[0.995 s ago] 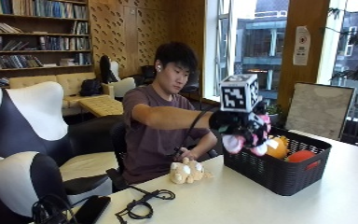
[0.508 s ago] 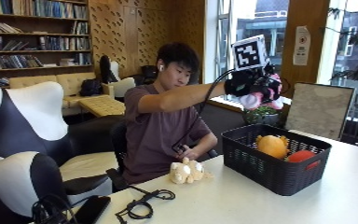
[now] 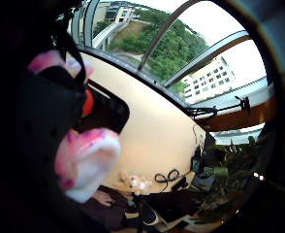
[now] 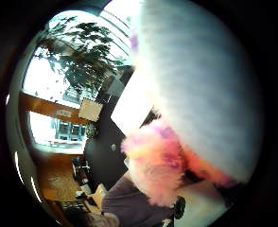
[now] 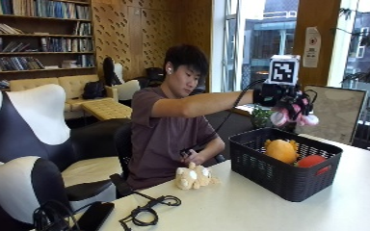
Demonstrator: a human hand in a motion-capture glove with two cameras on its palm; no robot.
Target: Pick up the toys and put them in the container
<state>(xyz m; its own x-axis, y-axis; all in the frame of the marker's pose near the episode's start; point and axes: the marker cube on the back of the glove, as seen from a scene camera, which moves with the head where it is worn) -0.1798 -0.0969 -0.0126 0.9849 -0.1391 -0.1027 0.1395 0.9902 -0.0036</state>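
In the outside view my gloved right hand [image 5: 280, 98] is raised above the far side of the black basket [image 5: 268, 175], gripping a pink and white plush toy [image 5: 293, 115] that hangs below the fingers. The same plush [image 3: 87, 162] fills much of both palm views, pink and white fur [image 4: 158, 163] close to the palm. In the basket lie an orange plush toy [image 5: 281, 150] and a red toy [image 5: 311, 160]. A small beige plush animal [image 5: 193, 176] lies on the white table [image 5: 256, 209] beside the basket, near my bare left hand [image 5: 191, 156].
A black cable bundle [image 5: 148, 210] and a dark flat device [image 5: 95, 215] lie at the table's near-left edge. A framed board [image 5: 336, 113] leans behind the basket. Black and white chairs [image 5: 24, 159] stand to the left.
My right hand first rose high with the pink plush, then came down somewhat and now holds it just above the basket. The beige plush has stayed on the table.
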